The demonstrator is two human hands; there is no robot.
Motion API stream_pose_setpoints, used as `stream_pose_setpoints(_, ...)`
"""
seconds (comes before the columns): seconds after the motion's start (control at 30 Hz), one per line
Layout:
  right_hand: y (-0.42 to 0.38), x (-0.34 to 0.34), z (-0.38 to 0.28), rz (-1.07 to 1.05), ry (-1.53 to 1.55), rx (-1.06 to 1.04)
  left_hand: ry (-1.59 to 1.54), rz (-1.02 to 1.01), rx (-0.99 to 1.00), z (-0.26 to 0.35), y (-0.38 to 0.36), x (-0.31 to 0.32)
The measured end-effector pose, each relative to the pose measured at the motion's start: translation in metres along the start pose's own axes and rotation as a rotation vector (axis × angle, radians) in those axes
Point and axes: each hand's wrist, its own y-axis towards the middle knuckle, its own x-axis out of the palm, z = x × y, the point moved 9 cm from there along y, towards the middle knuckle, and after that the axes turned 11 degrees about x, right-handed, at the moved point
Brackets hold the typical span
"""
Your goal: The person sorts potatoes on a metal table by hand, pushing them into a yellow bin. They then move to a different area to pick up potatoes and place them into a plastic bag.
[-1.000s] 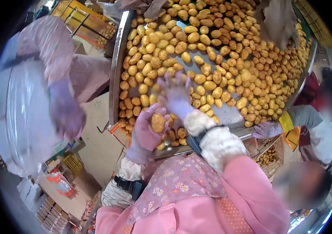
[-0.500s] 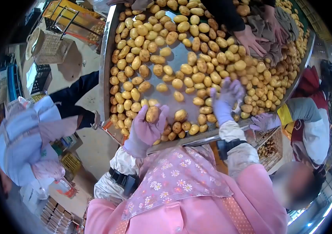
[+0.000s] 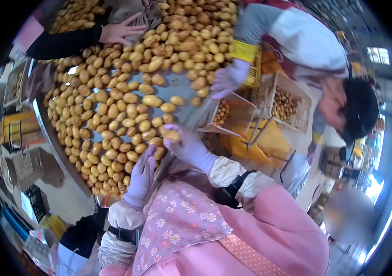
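Many yellow-brown potatoes (image 3: pixel 108 110) cover a metal sorting table (image 3: pixel 177 87). My left hand (image 3: pixel 141 181), in a pale lilac glove, is over the near edge beside the potatoes. Its fingers are stretched out, and nothing shows in it. In the same kind of glove, my right hand (image 3: pixel 189 146) has its fingers round a potato (image 3: pixel 172 135), a little right of my left hand.
A co-worker's gloved hand (image 3: pixel 229 79) rests at the table's right edge. Another person's bare hand (image 3: pixel 121 31) lies by a grey cloth (image 3: pixel 136 13) at the far side. Crates of small potatoes (image 3: pixel 285 103) and a yellow sack (image 3: pixel 256 142) stand to the right.
The view has swung to the right. The potato earlier in my left hand no longer shows there, and its fingers are straighter. My right hand, spread before, now grips a potato.
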Motion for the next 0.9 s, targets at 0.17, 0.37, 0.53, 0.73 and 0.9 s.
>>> stream_pose_setpoints(0.17,-0.096,-0.147,0.064,0.432,-0.226,0.329,1.083,-0.272,0.360,-0.029,-0.009,0.004)
stream_pose_setpoints(0.37,-0.218,-0.320,0.305,0.825,-0.186,0.600,1.187,-0.256,0.400,-0.036,-0.026,-0.002)
stream_pose_setpoints(0.53,-0.052,-0.227,0.115,0.652,-0.801,-0.013,1.106,-0.189,0.380,-0.034,-0.028,-0.005)
stream_pose_setpoints(0.73,0.078,0.026,-0.031,0.293,-0.576,-0.398,1.161,-0.146,0.442,-0.013,-0.038,-0.019)
stream_pose_setpoints(0.9,0.024,0.198,-0.004,-0.319,-1.090,-0.482,1.185,0.003,0.213,-0.027,-0.104,-0.082)
